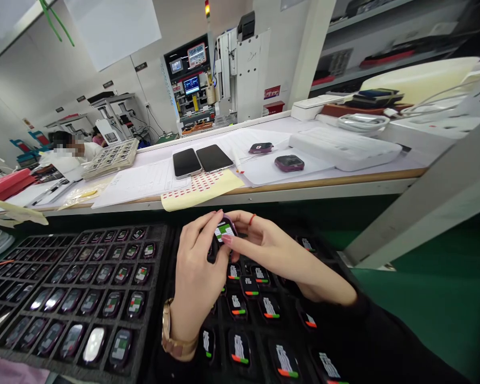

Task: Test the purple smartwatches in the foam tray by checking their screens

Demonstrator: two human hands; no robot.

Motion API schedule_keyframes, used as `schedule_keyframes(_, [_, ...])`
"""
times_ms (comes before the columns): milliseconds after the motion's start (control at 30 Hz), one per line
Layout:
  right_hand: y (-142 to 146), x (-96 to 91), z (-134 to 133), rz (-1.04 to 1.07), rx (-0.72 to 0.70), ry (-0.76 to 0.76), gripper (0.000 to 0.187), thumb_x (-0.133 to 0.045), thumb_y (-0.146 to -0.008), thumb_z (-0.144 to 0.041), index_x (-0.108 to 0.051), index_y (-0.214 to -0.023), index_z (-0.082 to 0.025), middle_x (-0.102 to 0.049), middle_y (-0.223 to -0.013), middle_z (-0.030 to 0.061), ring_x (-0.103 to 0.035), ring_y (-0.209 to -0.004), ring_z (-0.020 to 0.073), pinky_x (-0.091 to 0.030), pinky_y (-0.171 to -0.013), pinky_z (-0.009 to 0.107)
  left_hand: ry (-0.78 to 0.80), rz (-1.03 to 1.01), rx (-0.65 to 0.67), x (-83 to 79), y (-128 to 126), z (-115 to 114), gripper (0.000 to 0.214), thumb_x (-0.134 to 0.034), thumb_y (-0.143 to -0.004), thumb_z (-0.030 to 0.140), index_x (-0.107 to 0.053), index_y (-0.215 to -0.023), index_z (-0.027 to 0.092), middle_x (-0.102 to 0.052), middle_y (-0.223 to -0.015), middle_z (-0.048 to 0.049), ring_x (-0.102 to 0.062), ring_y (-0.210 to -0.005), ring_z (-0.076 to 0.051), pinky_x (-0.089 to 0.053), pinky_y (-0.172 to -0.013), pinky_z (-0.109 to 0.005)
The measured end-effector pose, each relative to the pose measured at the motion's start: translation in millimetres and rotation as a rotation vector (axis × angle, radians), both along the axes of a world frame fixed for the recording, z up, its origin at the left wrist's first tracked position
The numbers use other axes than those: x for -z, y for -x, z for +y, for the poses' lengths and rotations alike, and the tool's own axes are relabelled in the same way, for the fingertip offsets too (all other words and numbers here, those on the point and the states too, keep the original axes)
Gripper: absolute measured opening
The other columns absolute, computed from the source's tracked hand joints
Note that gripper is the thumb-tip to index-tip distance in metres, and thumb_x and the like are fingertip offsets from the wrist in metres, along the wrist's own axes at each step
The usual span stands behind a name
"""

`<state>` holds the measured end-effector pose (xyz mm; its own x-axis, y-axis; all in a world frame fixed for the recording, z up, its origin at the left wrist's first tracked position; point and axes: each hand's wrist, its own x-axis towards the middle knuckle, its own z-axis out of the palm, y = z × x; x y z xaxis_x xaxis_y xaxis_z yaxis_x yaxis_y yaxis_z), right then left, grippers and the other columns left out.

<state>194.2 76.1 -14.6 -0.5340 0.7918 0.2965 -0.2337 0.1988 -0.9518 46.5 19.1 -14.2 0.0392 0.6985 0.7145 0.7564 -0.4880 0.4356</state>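
Grasping one lit watch (224, 229) between left hand (198, 261) and right hand (260, 237), with left fingertips along its side and right thumb at lower screen. Green and white on display. Held above black foam tray (260, 346), in front of table (304, 188). In tray slots: more watches (239, 349), screens with red or green strips. Left of that: second foam tray (152, 298), also with watches in rows. Up on table: papers (140, 184), two phones (186, 162), two dark-screened watches (289, 163). On left wrist: gold wristwatch (176, 345).
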Motion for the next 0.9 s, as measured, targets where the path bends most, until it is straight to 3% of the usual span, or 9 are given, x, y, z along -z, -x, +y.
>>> schedule_keyframes(100, [0.0, 2.2, 1.8, 0.017, -0.031, 0.017, 0.043, -0.080, -0.083, -0.042, -0.061, -0.112, -0.019, -0.065, -0.104, 0.0068, -0.062, -0.074, 0.0155, -0.059, -0.056, 0.025, -0.009, 0.052, 0.020, -0.2, 1.3, -1.3, 0.049, -0.061, -0.092, 0.008, -0.056, -0.138, 0.024, -0.063, -0.131, -0.0059, -0.058, -0.121, -0.019, -0.048, -0.108, -0.032])
schedule_keyframes(267, [-3.2, -2.6, 1.6, 0.036, -0.024, 0.047, 0.046, -0.067, -0.093, -0.058, -0.065, -0.112, -0.016, -0.068, -0.100, 0.0067, -0.061, -0.061, 0.0113, -0.058, -0.053, 0.023, -0.039, 0.093, 0.055, -0.2, 2.3, -1.0, 0.055, -0.066, -0.092, 0.012, -0.050, -0.143, 0.025, -0.064, -0.135, -0.0057, -0.059, -0.121, -0.020, -0.051, -0.105, -0.034])
schedule_keyframes(367, [-5.7, -7.3, -0.1, 0.018, -0.033, 0.063, 0.046, -0.069, -0.092, -0.057, -0.066, -0.113, -0.015, -0.070, -0.098, 0.0065, -0.060, -0.057, 0.0104, -0.058, -0.054, 0.023, -0.020, 0.074, 0.076, 0.2, 3.3, 0.4, 0.062, -0.067, -0.091, 0.011, -0.045, -0.147, 0.026, -0.062, -0.139, -0.0052, -0.059, -0.122, -0.019, -0.053, -0.103, -0.032])
schedule_keyframes(633, [-2.0, -6.6, -1.5, 0.062, 0.003, 0.072, 0.038, -0.076, -0.085, -0.037, -0.063, -0.113, -0.015, -0.067, -0.087, 0.0019, -0.058, -0.054, 0.0093, -0.057, -0.052, 0.021, -0.082, 0.067, 0.079, 1.0, 2.5, 3.1, 0.054, -0.065, -0.091, 0.006, -0.053, -0.140, 0.024, -0.063, -0.139, -0.0042, -0.057, -0.124, -0.015, -0.049, -0.107, -0.027])
schedule_keyframes(800, [4.5, -2.7, -1.1, 0.095, 0.051, 0.059, 0.034, -0.078, -0.083, -0.040, -0.064, -0.101, -0.015, -0.064, -0.086, 0.0021, -0.056, -0.056, 0.0093, -0.054, -0.047, 0.019, -0.076, 0.063, 0.096, 2.1, 0.9, 3.8, 0.056, -0.065, -0.089, 0.003, -0.054, -0.140, 0.024, -0.064, -0.138, -0.0047, -0.058, -0.125, -0.017, -0.050, -0.107, -0.030])
schedule_keyframes(900, [2.8, -4.2, -1.5, 0.070, 0.040, 0.052, 0.036, -0.077, -0.084, -0.041, -0.064, -0.105, -0.015, -0.064, -0.085, 0.0022, -0.054, -0.054, 0.0094, -0.054, -0.048, 0.020, -0.083, 0.050, 0.095, 1.8, 1.6, 4.7, 0.055, -0.065, -0.089, 0.004, -0.055, -0.138, 0.026, -0.065, -0.137, -0.0046, -0.059, -0.124, -0.018, -0.051, -0.105, -0.031])
